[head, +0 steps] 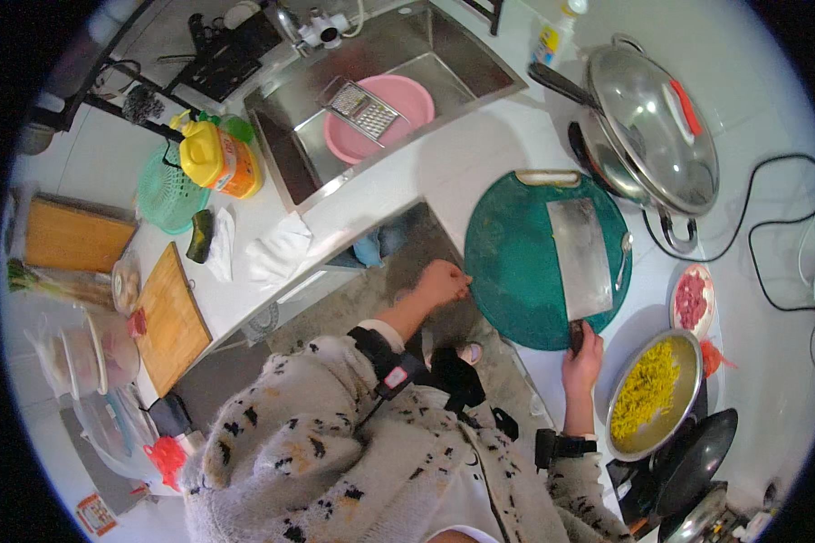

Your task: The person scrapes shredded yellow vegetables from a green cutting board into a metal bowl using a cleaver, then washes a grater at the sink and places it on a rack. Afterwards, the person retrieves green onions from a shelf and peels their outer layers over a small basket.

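My right hand [583,360] grips the dark handle of a cleaver [579,254]. Its broad steel blade lies flat over the right part of a round green cutting board [513,265], pointing away from me. A small metal spoon [624,260] rests near the board's right edge. My left hand [443,282] is at the board's left rim with its fingers curled; whether they pinch anything is too small to tell. Right of my right hand, a steel bowl [686,400] holds shredded yellow food [642,394]. Beyond it, a small plate [703,277] carries diced pink meat [690,302].
A lidded steel wok [645,129] stands behind the board, its black handle [564,85] pointing left. In the sink [278,163], a metal grater [367,112] lies across a pink basin [418,112]. A yellow pump jug [221,159], green vegetable piece [201,235] and wooden board [170,319] are at left.
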Tool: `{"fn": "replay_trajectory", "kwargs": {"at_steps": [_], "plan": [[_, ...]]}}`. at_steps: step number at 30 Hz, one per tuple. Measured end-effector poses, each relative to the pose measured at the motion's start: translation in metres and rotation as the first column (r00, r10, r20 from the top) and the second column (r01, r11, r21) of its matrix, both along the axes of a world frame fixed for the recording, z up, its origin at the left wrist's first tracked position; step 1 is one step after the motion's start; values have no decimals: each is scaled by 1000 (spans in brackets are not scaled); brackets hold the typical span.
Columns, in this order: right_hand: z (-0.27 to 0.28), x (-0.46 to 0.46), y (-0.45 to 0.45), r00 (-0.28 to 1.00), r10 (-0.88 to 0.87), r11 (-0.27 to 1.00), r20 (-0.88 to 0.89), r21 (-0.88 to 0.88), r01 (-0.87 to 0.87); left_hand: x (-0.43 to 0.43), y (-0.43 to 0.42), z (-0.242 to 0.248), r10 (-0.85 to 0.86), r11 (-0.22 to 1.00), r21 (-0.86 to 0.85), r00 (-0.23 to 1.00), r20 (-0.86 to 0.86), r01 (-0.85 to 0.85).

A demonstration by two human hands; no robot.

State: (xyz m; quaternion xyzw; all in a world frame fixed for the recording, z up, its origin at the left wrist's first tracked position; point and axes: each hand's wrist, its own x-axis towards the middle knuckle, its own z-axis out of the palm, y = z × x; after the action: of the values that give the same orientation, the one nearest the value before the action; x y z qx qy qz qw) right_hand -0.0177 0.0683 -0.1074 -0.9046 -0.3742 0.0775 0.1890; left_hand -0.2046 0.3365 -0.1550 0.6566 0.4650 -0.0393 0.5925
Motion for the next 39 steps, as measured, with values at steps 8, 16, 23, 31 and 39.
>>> {"fn": "replay_trajectory", "kwargs": {"at_steps": [8, 16, 23, 31, 39], "plan": [[36, -12, 64, 994, 5, 1000, 109, 8, -6, 5, 10, -5, -240, 961, -105, 960, 148, 256], [53, -70, 228, 920, 342, 925, -193, 243, -292, -53, 122, 46, 130, 934, -356, 899, 418, 31], [38, -90, 293, 812, 523, 852, -261, 176, -493, -106, 242, 58, 708, 705, -462, 577, 407, -538], [38, -74, 364, 723, 537, 831, -434, 125, -542, -101, 322, 75, 788, 597, -432, 393, 473, -676], [61, -87, 451, 741, 598, 800, -305, 286, -528, -80, 411, 84, 727, 512, -384, 150, 670, -769]]}}
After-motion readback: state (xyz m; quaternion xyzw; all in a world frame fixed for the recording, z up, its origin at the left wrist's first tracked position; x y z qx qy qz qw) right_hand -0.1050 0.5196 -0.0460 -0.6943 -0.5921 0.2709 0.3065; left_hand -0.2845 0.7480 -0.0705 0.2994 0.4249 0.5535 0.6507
